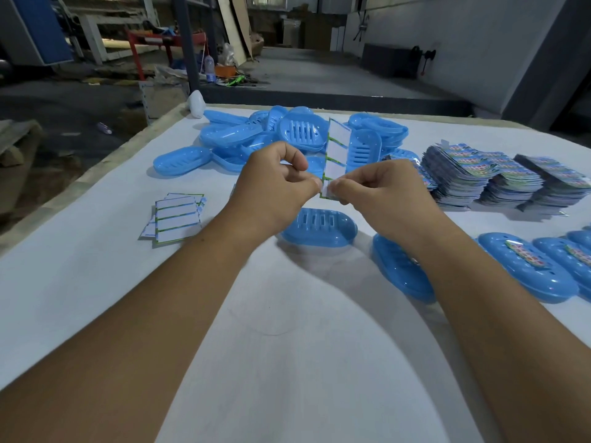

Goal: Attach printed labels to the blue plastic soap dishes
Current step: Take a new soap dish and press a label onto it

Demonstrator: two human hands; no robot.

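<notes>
Covering most of the view, a white table [96, 282] carries everything here. At its far side lies a loose heap of blue soap dishes [287, 135], some upside down with their slots showing, some on edge. To the right stand three stacks of printed labels [499, 177], colourful faces up, set side by side. Along the right edge sits a row of labelled dishes [527, 266], each with a bright sticker on its upturned base; one more unlabelled dish [399, 273] lies just beside them, partly behind the right forearm. Directly under the hands rests a single soap dish [319, 227], bottom up, slots visible.

On the left, near the table's edge, lies a small pile of spent label strips [176, 215] — white backing sheets edged in green.

Both bare hands meet above the single dish. The left hand [275, 187] has its fingers curled and pinches the lower end of an upright label strip [335, 148], whose white back faces the camera. The right hand [377, 193] pinches the same lower end between thumb and forefinger — the fingertips of both hands nearly touch there.
</notes>
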